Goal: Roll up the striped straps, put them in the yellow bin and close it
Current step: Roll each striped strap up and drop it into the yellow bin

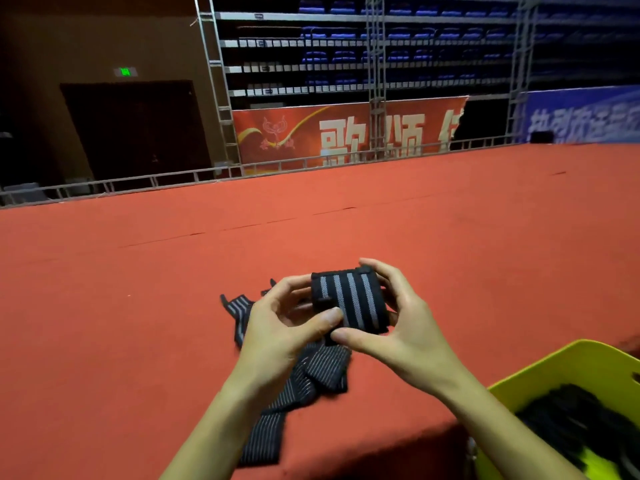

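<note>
Strap roll (349, 303), stripes near-upright

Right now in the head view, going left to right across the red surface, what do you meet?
Loose striped straps lying unrolled on the red carpeted surface → left hand → rolled strap held by both hands → right hand → yellow bin at the right edge, open, with dark straps inside.

Red carpet (381, 220) under & ahead of me; beyond it a red banner (346, 133), blue bleacher seats (398, 32), dark door (135, 129) far left.
</note>
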`<action>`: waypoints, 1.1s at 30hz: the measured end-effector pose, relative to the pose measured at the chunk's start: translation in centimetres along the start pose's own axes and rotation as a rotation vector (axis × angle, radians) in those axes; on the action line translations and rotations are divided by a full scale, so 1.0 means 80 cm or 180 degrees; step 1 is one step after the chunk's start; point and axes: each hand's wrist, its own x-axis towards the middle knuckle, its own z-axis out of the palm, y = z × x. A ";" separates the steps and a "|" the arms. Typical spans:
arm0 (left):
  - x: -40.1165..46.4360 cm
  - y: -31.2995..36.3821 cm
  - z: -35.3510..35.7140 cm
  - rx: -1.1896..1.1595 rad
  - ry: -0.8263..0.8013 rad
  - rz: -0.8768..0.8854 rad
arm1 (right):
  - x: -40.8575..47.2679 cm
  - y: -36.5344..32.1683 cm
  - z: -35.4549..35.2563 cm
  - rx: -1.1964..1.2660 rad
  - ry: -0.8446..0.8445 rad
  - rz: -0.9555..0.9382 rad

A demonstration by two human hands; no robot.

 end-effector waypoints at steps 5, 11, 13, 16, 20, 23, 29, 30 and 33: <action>0.012 -0.034 0.081 0.0055 -0.0399 -0.0167 | -0.041 0.016 -0.080 -0.0672 0.0276 0.0007; 0.027 -0.084 0.185 0.0606 -0.0960 0.0038 | -0.091 0.029 -0.197 -0.1454 0.0208 0.0134; 0.029 -0.102 0.222 0.0721 -0.1211 0.0185 | -0.108 0.032 -0.235 -0.1751 0.0126 0.0226; 0.026 -0.131 0.275 0.0792 -0.1516 0.0341 | -0.132 0.044 -0.280 -0.2200 0.0012 0.0360; 0.012 -0.175 0.330 0.0911 -0.1855 0.0369 | -0.166 0.069 -0.323 -0.2506 -0.0146 0.0702; 0.001 -0.202 0.356 0.1193 -0.2116 0.0420 | -0.192 0.082 -0.343 -0.2703 -0.0243 0.0887; -0.006 -0.216 0.382 0.2057 -0.2603 0.0833 | -0.221 0.096 -0.362 -0.2882 -0.0463 0.1348; -0.008 -0.216 0.384 0.2286 -0.2604 0.0941 | -0.224 0.099 -0.366 -0.2949 -0.0533 0.1411; -0.010 -0.223 0.374 0.2718 -0.2492 0.1267 | -0.234 0.112 -0.380 -0.3187 -0.0767 0.1647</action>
